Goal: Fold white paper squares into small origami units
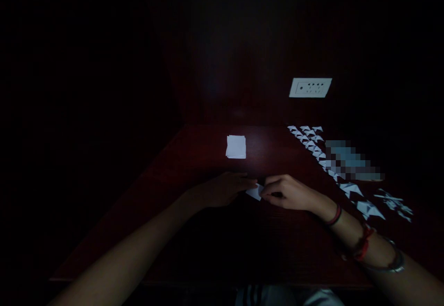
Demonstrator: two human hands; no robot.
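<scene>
A small piece of folded white paper lies low over the dark red table, between my two hands. My right hand pinches its right end with thumb and fingers curled in. From the other side my left hand reaches across with its fingers stretched out, fingertips touching the paper's upper left edge. Part of the paper is hidden under the fingers. Beyond the hands sits a stack of square white paper sheets, its edges slightly uneven.
Several folded white paper shapes run in rows along the table's right side. Near them are a blurred-out bluish object and a small pile of white paper scraps. A white socket panel is on the wall behind. Surroundings are very dark.
</scene>
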